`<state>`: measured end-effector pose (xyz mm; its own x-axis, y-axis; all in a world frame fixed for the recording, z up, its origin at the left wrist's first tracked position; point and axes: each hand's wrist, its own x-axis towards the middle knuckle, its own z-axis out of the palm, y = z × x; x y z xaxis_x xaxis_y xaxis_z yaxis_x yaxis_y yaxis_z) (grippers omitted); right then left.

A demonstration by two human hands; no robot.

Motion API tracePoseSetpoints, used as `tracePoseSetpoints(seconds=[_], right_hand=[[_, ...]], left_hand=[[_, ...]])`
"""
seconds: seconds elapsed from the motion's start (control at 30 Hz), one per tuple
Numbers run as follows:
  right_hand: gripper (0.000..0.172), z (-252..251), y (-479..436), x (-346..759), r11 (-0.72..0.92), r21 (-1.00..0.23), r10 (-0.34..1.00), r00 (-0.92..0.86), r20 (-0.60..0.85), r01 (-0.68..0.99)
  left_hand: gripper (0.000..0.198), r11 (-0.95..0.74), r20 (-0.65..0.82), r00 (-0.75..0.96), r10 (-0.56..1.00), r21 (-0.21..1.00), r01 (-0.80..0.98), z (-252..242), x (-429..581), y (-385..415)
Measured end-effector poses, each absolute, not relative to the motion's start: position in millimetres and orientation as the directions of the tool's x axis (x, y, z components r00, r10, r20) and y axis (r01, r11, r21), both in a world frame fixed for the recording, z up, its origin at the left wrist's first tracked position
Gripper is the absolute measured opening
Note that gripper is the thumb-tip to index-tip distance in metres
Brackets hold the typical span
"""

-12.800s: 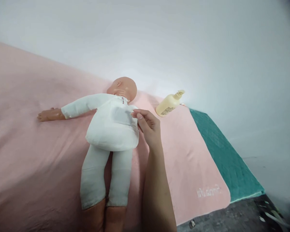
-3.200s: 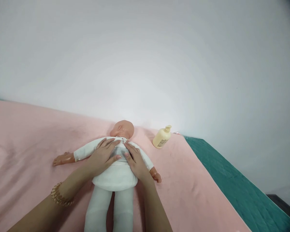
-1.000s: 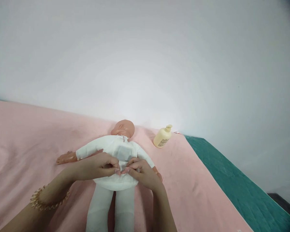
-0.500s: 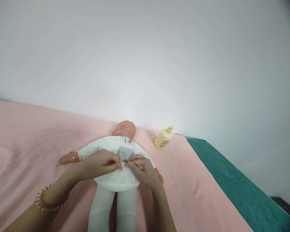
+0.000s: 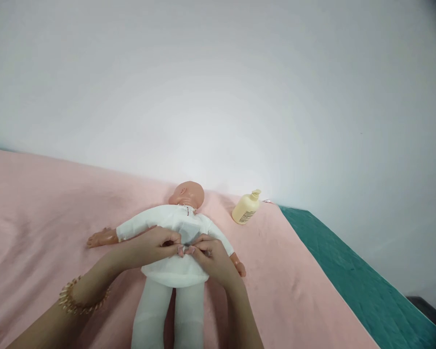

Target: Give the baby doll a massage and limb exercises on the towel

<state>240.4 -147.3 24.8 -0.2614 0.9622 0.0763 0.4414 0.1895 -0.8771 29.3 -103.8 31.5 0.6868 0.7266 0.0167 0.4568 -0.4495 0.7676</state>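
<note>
A doll [image 5: 172,267] with a white cloth body lies stretched out on a pink sheet, its bare plastic head turned to the left. A pale grey patch [image 5: 189,233] shows in the middle of its torso, and a short dark red thread is at the neck. My left hand [image 5: 167,245] pinches the white cloth just below this patch. Close beside it, nearly touching, my right hand [image 5: 208,252] pinches the same cloth. Exactly what lies between the fingertips is partly hidden. A beaded bracelet [image 5: 72,298] circles my left wrist.
A cream pump bottle [image 5: 245,208] stands on the pink sheet [image 5: 290,291], right of the doll's head. A green surface [image 5: 356,271] shows beyond the sheet's right edge. Behind rises a pale wall [image 5: 218,97]. Something dark [image 5: 430,310] is at the far right.
My two hands have come slightly closer together at the doll's middle, the right one shifting a little left. The doll and the bottle lie as before.
</note>
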Motion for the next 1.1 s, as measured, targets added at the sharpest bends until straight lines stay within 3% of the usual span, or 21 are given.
tracePoseSetpoints(seconds=[0.1, 0.27, 0.4, 0.57, 0.7, 0.93, 1.1], right_hand=[[0.023, 21, -144, 243, 0.215, -0.895, 0.966, -0.220, 0.136, 0.392], [0.027, 12, -136, 244, 0.329, -0.890, 0.944, -0.106, 0.311, 0.317], [0.032, 11, -125, 237, 0.307, -0.890, 0.944, 0.015, 0.331, 0.337], [0.030, 24, -109, 228, 0.196, -0.875, 0.977, -0.009, 0.214, 0.443], [0.032, 26, -101, 225, 0.162, -0.864, 0.984, -0.008, 0.179, 0.476], [0.033, 12, -100, 227, 0.220, -0.859, 0.975, -0.108, 0.192, 0.463], [0.030, 5, -98, 230, 0.284, -0.870, 0.958, -0.079, 0.277, 0.403]], left_hand=[[0.036, -0.388, -0.004, 0.682, 0.731, 0.820, 0.421, 35, 29, -103], [0.041, -0.382, 0.167, 0.597, 0.785, 0.889, 0.253, 27, 32, -95], [0.041, -0.425, 0.271, 0.517, 0.812, 0.882, 0.203, 17, 34, -89], [0.034, -0.577, 0.407, 0.448, 0.796, 0.734, 0.358, 17, 35, -87], [0.029, -0.620, 0.409, 0.481, 0.775, 0.637, 0.458, 17, 38, -86], [0.031, -0.601, 0.362, 0.496, 0.790, 0.619, 0.506, 11, 40, -84], [0.031, -0.605, 0.385, 0.481, 0.788, 0.629, 0.488, 9, 40, -84]])
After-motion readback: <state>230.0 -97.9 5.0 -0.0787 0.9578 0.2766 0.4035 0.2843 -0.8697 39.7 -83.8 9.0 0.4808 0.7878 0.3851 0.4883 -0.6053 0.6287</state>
